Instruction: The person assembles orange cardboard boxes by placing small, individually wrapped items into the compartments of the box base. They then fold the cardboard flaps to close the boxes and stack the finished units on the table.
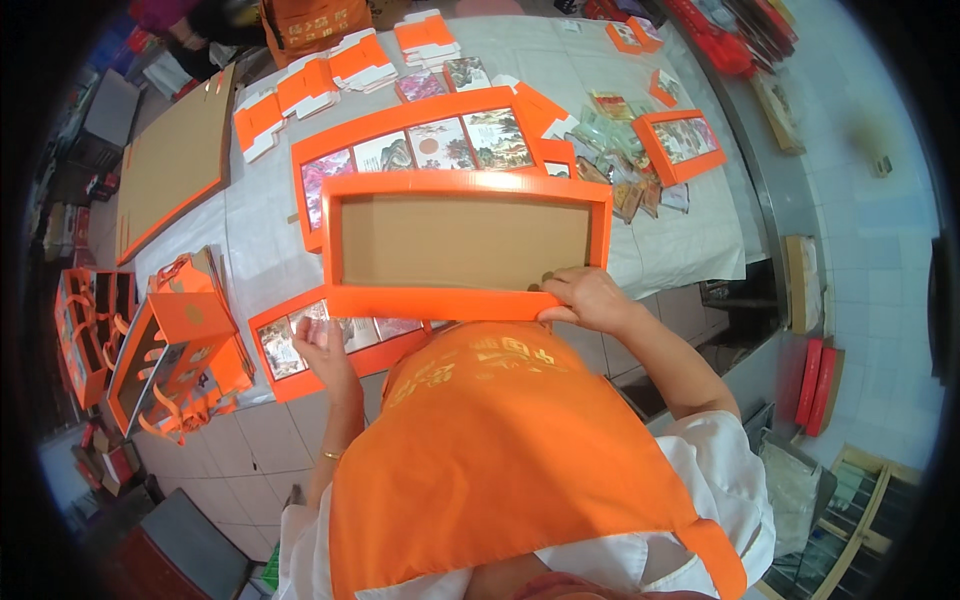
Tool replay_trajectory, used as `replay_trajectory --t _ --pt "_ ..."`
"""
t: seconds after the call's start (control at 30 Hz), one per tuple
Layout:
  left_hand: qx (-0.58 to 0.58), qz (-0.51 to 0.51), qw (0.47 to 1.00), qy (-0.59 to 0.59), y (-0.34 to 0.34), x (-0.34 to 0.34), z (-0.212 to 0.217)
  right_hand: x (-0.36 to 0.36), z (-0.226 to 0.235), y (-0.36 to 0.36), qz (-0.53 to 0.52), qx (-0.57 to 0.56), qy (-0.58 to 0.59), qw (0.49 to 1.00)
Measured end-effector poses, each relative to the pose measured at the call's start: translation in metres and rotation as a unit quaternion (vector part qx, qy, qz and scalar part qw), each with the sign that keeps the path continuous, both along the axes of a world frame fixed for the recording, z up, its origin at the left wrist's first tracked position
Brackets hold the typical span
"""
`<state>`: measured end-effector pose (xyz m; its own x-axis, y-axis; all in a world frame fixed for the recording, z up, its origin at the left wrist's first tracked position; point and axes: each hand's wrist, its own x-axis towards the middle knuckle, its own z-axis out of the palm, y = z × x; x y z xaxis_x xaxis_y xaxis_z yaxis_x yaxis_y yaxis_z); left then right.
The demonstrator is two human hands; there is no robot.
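An orange rectangular box (465, 303) with a bare brown cardboard inside is held in front of my apron. My right hand (592, 300) grips its near right corner, thumb at the inner edge and fingers underneath. My left hand (328, 355) is raised with fingers apart, over a long orange box (375, 358) of small picture-printed boxes at the table's near edge; whether it touches them I cannot tell. Just beyond the held box lies another long orange box (410, 112) filled with printed landscape boxes, partly covered by it.
Flattened orange-and-white cartons (307, 87) line the far side. Small packets (632, 190) lie at the right, beside an orange box (682, 142) of printed boxes. A large cardboard sheet (175, 165) and orange carrier bags (175, 345) stand left. Someone's arm (187, 35) shows at the far left.
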<state>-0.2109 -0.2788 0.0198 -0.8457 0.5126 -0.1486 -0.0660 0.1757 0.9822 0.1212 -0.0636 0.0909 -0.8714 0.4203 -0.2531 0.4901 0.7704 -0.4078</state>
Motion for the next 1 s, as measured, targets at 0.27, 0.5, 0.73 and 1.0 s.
replay_trajectory --t 0.27,0.5,0.73,1.0 --pt "0.067 -0.344 0.913 -0.211 0.04 0.055 0.065 -0.046 0.07 -0.004 -0.029 0.007 0.097 0.995" --pt "0.362 -0.132 0.845 -0.37 0.121 0.028 0.04 -0.13 0.049 -0.049 -0.028 0.147 0.165 0.975" --pt "0.285 -0.187 0.861 -0.377 0.136 -0.03 0.009 -0.091 0.071 -0.018 -0.003 0.264 0.372 0.89" --pt "0.274 -0.252 0.816 -0.443 0.163 -0.015 0.013 -0.089 0.059 0.01 -0.31 -0.497 0.396 0.707"
